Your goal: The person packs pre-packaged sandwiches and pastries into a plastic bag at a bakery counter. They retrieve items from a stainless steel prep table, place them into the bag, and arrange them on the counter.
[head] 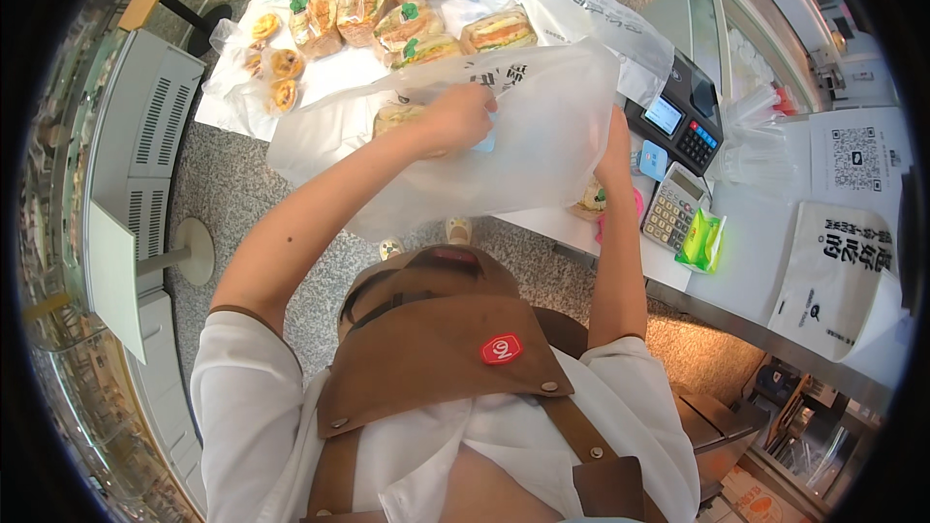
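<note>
A large translucent plastic bag (538,152) with dark printing spreads across the near side of the white table (312,80). My left hand (465,116) is curled on the bag, its fingers pinching the film. Just below those fingers shows a pale blue patch (485,138), partly covered. Beside my left wrist a wrapped sandwich (392,118) shows, half hidden by the forearm; I cannot tell whether it lies inside the bag. At the bag's right edge my right hand (615,142) grips the film, its fingertips mostly hidden. Another wrapped sandwich (587,205) lies by my right wrist.
Several wrapped sandwiches (361,9) and bagged egg tarts (285,64) occupy the far side. To the right are a payment terminal (679,112), a calculator (674,207), a green packet (701,240) and a printed bag (825,276). A second plastic bag (596,18) lies behind.
</note>
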The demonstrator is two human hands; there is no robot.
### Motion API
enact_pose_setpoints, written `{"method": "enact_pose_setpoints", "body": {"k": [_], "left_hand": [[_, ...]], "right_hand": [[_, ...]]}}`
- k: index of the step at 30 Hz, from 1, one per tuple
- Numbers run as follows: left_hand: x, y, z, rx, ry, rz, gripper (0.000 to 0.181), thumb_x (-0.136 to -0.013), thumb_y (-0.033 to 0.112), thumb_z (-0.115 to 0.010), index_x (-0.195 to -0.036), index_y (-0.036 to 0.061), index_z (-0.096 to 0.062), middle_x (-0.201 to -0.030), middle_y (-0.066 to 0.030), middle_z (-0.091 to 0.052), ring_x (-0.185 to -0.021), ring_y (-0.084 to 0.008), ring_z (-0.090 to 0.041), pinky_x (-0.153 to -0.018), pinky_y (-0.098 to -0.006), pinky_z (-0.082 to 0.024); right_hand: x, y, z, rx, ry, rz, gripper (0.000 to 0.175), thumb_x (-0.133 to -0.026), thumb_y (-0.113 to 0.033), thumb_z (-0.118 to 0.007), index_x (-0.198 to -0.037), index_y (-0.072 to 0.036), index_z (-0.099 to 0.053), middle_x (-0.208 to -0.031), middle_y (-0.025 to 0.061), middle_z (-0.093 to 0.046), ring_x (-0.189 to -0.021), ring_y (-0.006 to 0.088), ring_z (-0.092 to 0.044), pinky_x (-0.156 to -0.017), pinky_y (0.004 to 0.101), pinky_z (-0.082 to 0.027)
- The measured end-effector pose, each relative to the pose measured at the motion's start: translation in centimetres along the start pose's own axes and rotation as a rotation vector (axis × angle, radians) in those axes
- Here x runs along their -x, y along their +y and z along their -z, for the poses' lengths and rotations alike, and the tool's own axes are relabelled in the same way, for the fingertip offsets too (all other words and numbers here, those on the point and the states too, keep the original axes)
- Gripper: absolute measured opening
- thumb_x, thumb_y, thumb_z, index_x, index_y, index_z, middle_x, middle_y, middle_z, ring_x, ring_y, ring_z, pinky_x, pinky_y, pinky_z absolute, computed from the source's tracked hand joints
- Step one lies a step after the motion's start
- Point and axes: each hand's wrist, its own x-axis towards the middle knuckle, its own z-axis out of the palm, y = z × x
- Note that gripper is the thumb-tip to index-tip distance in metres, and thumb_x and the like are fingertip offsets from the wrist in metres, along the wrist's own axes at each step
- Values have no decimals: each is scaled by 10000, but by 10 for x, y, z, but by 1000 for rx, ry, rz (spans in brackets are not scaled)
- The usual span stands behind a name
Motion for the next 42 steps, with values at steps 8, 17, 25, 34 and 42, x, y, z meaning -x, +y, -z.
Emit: {"method": "enact_pose_setpoints", "body": {"k": [8,17,25,34,42], "left_hand": [[16,5,-3,-96,-248,-102,345,-915,186,-616,-1203,-3,-624,-1104,-168,-689,-1041,-311,-663,-898,-395,-517],[93,50,56,-190,-5,-192,174,-957,133,-562,-975,-10,-660,-910,-159,-684,-877,-355,-649,-759,-423,-507],[193,74,69,84,246,-283,157,-918,120,-619,-795,29,-586,-766,-143,-580,-720,-376,-547,-681,-462,-426],[252,12,68,934,966,-100,330,-1023,206,-537,-731,58,-498,-703,49,-477,-628,-63,-388,-615,-227,-315],[151,-180,82,680,1228,434,539,-884,303,-743,-1197,-43,-472,-1098,-137,-534,-947,-187,-545,-834,-321,-479]], "right_hand": [[9,-25,15,-194,34,-106,297,-880,-171,-688,-1139,-32,-644,-1146,150,-609,-1079,272,-610,-905,386,-513],[4,-7,38,-242,137,-133,241,-887,-115,-683,-1106,-21,-646,-1088,130,-622,-997,227,-648,-860,339,-546],[8,-31,44,-423,350,-235,460,-891,-30,-663,-637,-88,-283,-637,-46,-260,-629,58,-231,-527,275,-200],[-5,-97,57,-810,372,-344,395,-1012,-163,-482,-648,-115,-336,-607,-40,-329,-538,65,-262,-492,267,-173],[21,-205,83,-627,661,-170,326,-1018,-199,-437,-717,-107,-354,-671,5,-356,-559,94,-281,-518,246,-234]]}}
